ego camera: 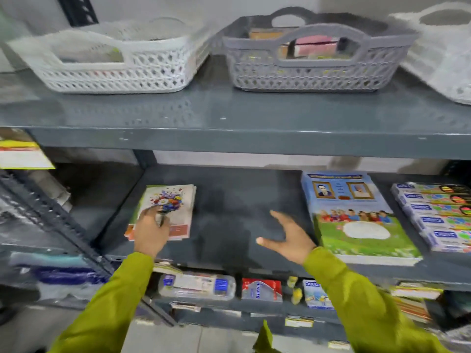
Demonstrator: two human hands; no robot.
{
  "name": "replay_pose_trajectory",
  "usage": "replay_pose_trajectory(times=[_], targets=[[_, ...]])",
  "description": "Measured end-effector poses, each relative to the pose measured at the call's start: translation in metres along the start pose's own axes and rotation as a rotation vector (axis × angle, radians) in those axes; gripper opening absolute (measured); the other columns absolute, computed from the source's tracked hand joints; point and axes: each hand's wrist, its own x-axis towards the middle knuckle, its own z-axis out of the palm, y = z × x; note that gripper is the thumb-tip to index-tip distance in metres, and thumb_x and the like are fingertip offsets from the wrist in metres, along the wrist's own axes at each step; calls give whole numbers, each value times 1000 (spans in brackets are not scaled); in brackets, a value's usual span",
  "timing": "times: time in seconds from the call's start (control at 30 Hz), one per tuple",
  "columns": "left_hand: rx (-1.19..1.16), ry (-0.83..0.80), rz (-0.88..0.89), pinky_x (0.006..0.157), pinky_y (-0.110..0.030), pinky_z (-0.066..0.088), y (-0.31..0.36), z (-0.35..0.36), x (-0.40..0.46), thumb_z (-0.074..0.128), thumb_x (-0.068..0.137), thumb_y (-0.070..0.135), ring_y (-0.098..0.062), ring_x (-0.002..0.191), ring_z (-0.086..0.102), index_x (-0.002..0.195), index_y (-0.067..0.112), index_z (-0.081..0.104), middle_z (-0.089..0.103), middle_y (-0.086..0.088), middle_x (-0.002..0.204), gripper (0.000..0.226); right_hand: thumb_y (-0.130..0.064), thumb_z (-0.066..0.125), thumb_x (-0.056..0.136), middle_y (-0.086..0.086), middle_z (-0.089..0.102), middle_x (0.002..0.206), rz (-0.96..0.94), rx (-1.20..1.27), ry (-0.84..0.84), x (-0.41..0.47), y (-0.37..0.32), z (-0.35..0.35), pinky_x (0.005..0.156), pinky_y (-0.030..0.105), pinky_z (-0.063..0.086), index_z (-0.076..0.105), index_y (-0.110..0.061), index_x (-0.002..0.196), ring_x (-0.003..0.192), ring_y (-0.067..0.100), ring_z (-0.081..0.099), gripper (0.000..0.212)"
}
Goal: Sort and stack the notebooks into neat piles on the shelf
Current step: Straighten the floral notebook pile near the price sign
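A small pile of notebooks with a flower bouquet on the top cover (pixel 175 200) lies at the left of the grey middle shelf (pixel 229 212). My left hand (pixel 151 231) rests flat on the near part of that pile, fingers on the cover. A taller pile of larger notebooks with a blue and green cover (pixel 356 220) sits to the right. My right hand (pixel 288 238) hovers open over the bare shelf between the two piles, palm turned left, holding nothing.
A stack of colourful boxed packs (pixel 438 215) stands at the far right of the shelf. On the upper shelf sit a white basket (pixel 112 70) and a grey basket (pixel 313 70) with items inside. The lower shelf holds small boxes and packets (pixel 260 289).
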Motion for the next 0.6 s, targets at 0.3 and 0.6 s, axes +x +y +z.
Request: replay_pose_trajectory(times=[0.3, 0.6], targets=[[-61, -268, -183, 107, -41, 33, -66, -20, 61, 33, 103, 26, -43, 132, 43, 143, 2, 38, 44, -28, 145, 46, -9, 77, 66, 11, 40, 150, 323, 789, -132, 69, -101, 163, 115, 41, 34, 25, -6, 149, 137, 27, 42, 98], [-239, -416, -249, 104, -39, 45, -86, -27, 87, 50, 93, 32, -30, 115, 60, 114, 18, 65, 64, -7, 129, 29, 2, 65, 61, 6, 63, 109, 290, 692, -137, 86, -145, 204, 71, 26, 54, 43, -12, 115, 103, 23, 59, 60]])
